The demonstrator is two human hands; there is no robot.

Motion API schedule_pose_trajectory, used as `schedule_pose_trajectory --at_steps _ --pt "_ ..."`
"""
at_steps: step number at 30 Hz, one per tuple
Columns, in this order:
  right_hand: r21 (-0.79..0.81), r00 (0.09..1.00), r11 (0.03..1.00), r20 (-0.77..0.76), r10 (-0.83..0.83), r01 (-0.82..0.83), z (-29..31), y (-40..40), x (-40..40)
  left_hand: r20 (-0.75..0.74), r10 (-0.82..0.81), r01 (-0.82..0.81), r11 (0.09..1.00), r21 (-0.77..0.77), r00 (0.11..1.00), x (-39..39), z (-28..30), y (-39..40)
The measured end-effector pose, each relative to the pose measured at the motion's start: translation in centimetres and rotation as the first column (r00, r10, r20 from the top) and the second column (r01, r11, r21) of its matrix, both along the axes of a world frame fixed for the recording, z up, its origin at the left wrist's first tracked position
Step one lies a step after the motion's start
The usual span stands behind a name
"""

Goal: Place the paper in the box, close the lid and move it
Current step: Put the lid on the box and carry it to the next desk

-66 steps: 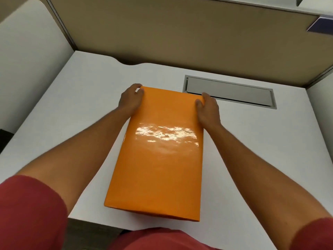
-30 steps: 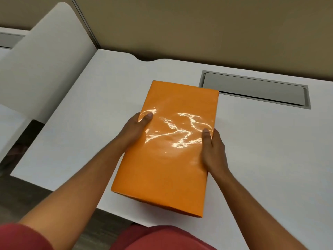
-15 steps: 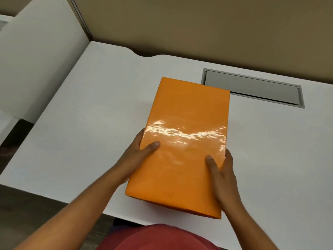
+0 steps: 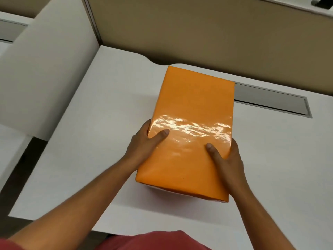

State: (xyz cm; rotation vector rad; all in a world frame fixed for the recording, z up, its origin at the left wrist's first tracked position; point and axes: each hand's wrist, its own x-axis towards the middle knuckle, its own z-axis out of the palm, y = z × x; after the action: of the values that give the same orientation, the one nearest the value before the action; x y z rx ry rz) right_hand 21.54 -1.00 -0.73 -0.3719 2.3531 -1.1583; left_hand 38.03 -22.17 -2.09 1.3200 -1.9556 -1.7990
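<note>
A glossy orange box (image 4: 192,109) with its lid closed sits lengthwise on the white desk (image 4: 100,123), in the middle of the view. My left hand (image 4: 146,143) grips its left side near the front, thumb lying on the lid. On the opposite side my right hand (image 4: 227,157) holds the box the same way, thumb on top. No paper is visible; the box's inside is hidden by the lid.
A grey cable-tray flap (image 4: 270,101) is set into the desk behind and right of the box. A beige partition wall (image 4: 198,33) runs along the desk's back, and a white divider panel (image 4: 45,73) stands at the left. The desk's front edge is close to me.
Both hands slid back along the box sides from its far end to its near end. The box now lies farther from me and more to the right on the desk.
</note>
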Motion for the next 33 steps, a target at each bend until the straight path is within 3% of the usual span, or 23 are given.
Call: schedule_pose_trajectory --at_steps 12,30,33 --pt "-0.054 0.986 0.985 -0.04 0.16 -0.162 -0.3 -17.1 6.6 0.01 0.138 -0.138 0.99 -0.006 0.99 8.9 1.0 -15.7" --pt "0.001 0.983 0.983 -0.026 0.182 -0.182 -1.8 -25.8 8.1 0.027 0.109 -0.109 0.994 -0.001 0.994 10.7 -0.9 -24.7" --pt "0.014 0.98 0.98 -0.015 0.199 -0.199 -1.4 -27.9 7.7 0.12 0.074 -0.064 0.994 -0.084 0.99 10.1 -0.3 -26.7"
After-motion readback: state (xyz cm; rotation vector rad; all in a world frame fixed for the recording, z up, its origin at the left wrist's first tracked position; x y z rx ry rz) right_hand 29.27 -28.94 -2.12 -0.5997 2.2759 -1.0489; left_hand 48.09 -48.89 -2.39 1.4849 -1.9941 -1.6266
